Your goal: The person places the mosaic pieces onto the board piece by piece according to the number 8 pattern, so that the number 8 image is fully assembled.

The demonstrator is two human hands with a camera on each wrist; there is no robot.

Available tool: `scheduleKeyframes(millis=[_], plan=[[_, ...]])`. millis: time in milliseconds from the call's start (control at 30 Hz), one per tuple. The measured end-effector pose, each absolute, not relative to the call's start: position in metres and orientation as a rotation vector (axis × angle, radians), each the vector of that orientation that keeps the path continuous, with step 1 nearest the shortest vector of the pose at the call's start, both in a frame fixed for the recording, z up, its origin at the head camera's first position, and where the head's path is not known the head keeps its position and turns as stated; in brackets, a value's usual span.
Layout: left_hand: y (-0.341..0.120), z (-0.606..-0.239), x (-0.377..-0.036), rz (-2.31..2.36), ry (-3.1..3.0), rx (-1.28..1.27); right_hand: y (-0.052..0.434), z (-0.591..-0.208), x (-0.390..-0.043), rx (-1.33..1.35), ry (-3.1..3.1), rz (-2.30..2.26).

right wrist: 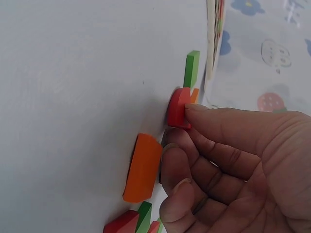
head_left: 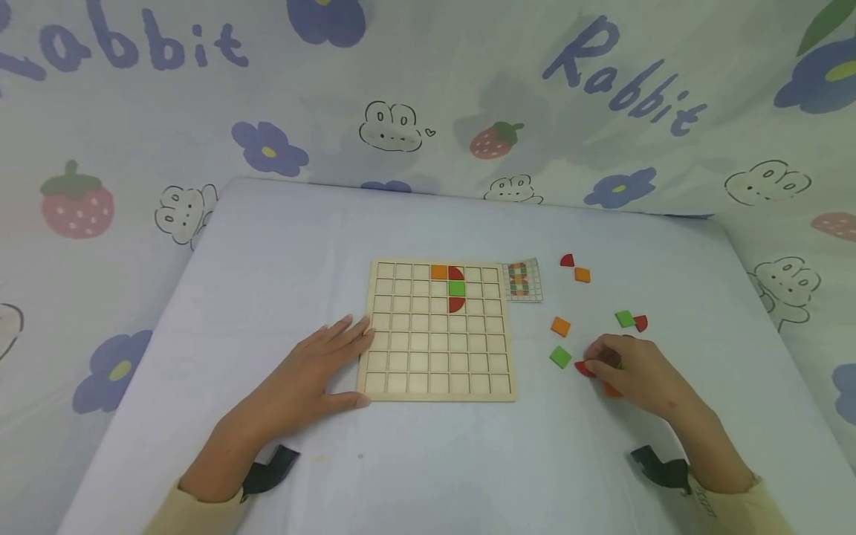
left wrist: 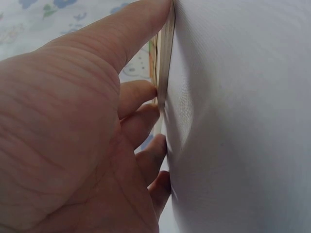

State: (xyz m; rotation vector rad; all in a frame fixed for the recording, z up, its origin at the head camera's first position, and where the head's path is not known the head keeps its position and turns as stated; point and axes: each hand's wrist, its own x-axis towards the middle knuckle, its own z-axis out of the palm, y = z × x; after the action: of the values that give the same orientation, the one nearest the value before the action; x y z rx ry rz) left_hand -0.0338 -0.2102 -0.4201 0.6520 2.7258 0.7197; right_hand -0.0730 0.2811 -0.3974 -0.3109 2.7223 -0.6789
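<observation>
Pale cloth covers the counter (head_left: 267, 245). My left hand (head_left: 314, 368) lies flat, fingers straight, against the board's (head_left: 438, 333) left edge. My right hand (head_left: 631, 368) pinches a red piece (right wrist: 179, 108) on the cloth, right of the board, beside a green tile (head_left: 560, 357).

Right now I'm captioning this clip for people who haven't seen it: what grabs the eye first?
A wooden grid board sits mid-table with four coloured pieces in its upper rows. The left hand rests flat against its left edge. To the right, the right hand pinches a red piece among scattered tiles.
</observation>
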Motion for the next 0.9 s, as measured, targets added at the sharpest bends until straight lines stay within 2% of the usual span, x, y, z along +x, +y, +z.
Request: scheduleKeyframes(millis=[900], plan=[[-0.211,-0.419,-0.035,0.724,2.72,0.641,0.297,-0.396,-0.06,-0.232,2.758,-0.605]])
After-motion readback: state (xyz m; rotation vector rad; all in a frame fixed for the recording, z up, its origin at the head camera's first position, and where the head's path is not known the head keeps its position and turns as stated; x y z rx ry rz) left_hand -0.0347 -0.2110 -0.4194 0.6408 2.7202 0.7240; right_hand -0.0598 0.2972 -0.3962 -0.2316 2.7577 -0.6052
